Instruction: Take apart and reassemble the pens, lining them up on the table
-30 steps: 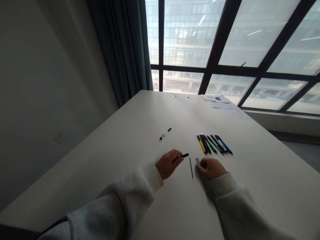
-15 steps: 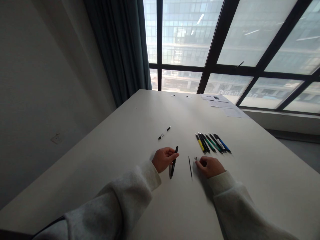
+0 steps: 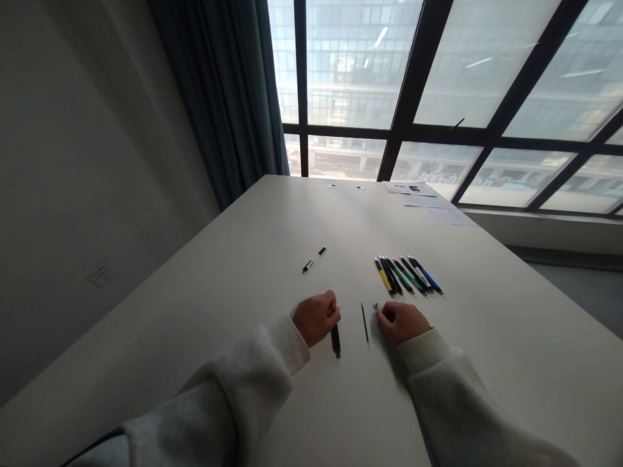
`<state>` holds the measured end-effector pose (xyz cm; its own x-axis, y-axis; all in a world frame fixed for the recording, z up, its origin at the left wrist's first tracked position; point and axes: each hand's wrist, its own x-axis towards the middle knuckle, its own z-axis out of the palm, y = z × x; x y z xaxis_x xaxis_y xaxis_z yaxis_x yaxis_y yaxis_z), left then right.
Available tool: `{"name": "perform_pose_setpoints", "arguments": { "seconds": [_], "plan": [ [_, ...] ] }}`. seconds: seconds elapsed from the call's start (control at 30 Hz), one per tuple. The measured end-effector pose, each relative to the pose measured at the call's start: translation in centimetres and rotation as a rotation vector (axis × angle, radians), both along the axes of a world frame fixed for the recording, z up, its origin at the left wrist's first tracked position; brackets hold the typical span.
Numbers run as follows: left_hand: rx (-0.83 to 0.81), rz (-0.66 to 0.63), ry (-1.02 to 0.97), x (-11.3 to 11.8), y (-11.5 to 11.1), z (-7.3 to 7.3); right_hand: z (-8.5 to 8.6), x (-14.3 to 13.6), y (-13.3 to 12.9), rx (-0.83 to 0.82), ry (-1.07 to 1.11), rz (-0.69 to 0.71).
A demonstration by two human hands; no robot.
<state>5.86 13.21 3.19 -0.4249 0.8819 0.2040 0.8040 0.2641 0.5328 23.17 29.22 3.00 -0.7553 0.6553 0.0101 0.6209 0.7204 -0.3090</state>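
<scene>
My left hand [image 3: 316, 318] is closed around a black pen barrel [image 3: 335, 342], whose lower end sticks out below the fingers and points toward me. The fingers cover its upper part. To the right of the barrel, a thin dark pen refill [image 3: 365, 323] lies lengthwise on the white table [image 3: 311, 220]. Just past the refill, my right hand [image 3: 403, 322] rests low, thumb and fingers pinched together. At its fingertips shows a small pale pen piece [image 3: 375, 306], too small to make out exactly.
A white-and-black pen [image 3: 314, 259] lies alone beyond my left hand. Several pens [image 3: 407, 275] in yellow, black, green, white and blue lie side by side beyond my right hand. Printed papers [image 3: 423, 201] are at the far right corner, near the window.
My left hand has turned over the pen barrel, so the fingers now hide its upper end and its lower end has swung slightly. My right hand keeps its pinch. The view has shifted a little.
</scene>
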Motion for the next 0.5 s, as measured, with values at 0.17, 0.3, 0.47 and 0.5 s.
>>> {"name": "perform_pose_setpoints", "arguments": {
  "seconds": [0.17,0.3,0.47,0.5],
  "plan": [
    [-0.019,-0.016,0.07,0.77,0.49,0.43,0.44,-0.14,-0.46,-0.003,-0.005,-0.03],
    [0.011,-0.081,0.089,0.86,0.66,0.29,0.73,-0.21,-0.75,-0.028,0.012,-0.048],
    [0.054,-0.182,0.075,0.62,0.43,-0.18,0.55,-0.11,-0.51,-0.057,0.031,-0.037],
    [0.058,-0.199,0.08,0.58,0.36,-0.23,0.48,-0.09,-0.45,-0.06,0.034,-0.034]
  ]
}}
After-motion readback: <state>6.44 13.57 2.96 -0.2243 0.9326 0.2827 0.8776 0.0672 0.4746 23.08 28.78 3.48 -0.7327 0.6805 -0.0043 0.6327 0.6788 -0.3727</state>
